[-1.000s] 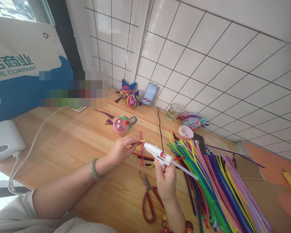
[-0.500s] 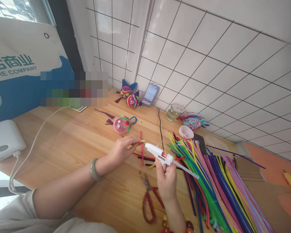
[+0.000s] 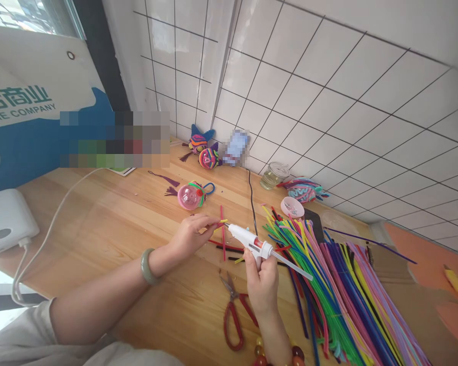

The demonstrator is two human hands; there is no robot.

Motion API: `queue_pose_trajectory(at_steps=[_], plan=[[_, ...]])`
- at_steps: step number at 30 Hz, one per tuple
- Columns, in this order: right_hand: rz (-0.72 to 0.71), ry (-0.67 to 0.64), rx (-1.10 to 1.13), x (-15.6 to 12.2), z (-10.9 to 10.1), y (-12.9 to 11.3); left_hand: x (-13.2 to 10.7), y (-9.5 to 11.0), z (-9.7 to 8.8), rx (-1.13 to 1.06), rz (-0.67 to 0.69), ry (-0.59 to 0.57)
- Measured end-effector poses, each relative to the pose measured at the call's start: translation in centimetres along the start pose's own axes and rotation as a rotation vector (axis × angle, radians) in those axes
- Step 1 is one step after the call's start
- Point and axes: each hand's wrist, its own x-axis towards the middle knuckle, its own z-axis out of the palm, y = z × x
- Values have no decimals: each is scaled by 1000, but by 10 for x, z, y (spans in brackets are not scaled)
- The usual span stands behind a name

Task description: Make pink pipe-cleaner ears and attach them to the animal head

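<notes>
Between the fingertips of my left hand (image 3: 196, 235) is a short yellow pipe cleaner piece (image 3: 223, 221), pinched at one end. My right hand (image 3: 262, 277) grips a white hot glue gun (image 3: 248, 240) by its handle. The gun's nozzle tip meets the yellow piece, or comes very near it; I cannot tell which. A clear glue stick (image 3: 293, 265) juts from the gun's back. Under and beside my hands lie a pink pipe cleaner (image 3: 223, 249) and several red, black and yellow pieces. Red-handled scissors (image 3: 233, 312) rest open just left of my right wrist.
Bundles of coloured pipe cleaners (image 3: 339, 295) cover the right side of the table. Beyond my left hand sits a pink round ornament (image 3: 191, 195). Along the tiled wall stand small decorated ornaments (image 3: 209, 158), a phone (image 3: 236, 147), a glass jar (image 3: 274, 175) and a pink dish (image 3: 292, 207).
Both hands hold almost the same pose, with the glue gun tip still at the yellow piece. The whole view has shifted very slightly.
</notes>
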Motion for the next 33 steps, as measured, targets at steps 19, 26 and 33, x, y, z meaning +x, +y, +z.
queue_pose_trajectory(at_steps=[19, 26, 33], plan=[[-26, -5, -36, -2, 2, -3, 0, -1, 1, 9, 11, -1], [-1, 12, -40, 0, 1, -5, 0, 0, 1, 13, 12, 11], [-32, -2, -33, -3, 3, -4, 0, 0, 1, 12, 23, 17]])
